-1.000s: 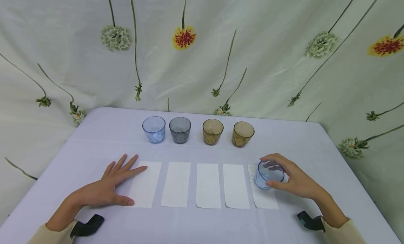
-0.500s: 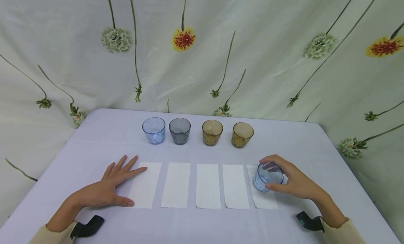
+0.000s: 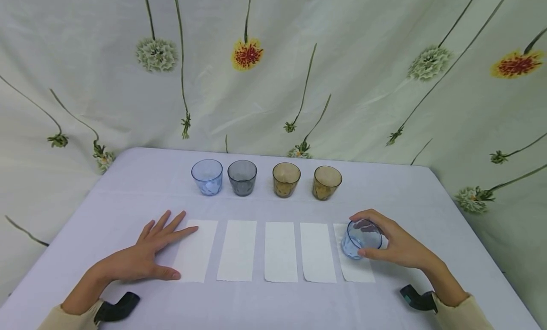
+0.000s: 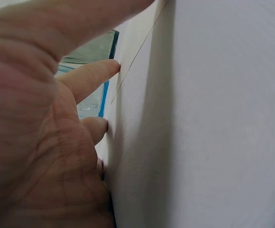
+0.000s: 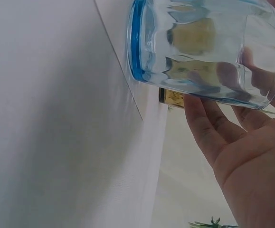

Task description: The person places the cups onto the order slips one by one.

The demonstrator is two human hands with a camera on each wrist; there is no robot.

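Observation:
My right hand grips a clear blue drinking glass, thumb on its near side and fingers round the far side. The glass stands upright at the rightmost white paper strip; in the right wrist view the base of the blue glass is close to the paper, and I cannot tell whether they touch. My left hand rests on the table with fingers spread and straight. Its index fingertip and thumb tip reach the left edge of the leftmost paper strip.
Behind the strips stand a blue glass, a grey glass, an amber glass and another amber glass. Between the outer strips lie a paper strip, a middle one and another. A flowered cloth hangs behind the table.
The held blue glass has shifted very slightly down and toward the near side over the strip, still in my right hand. My left hand has stayed put; the head view has drifted a little.

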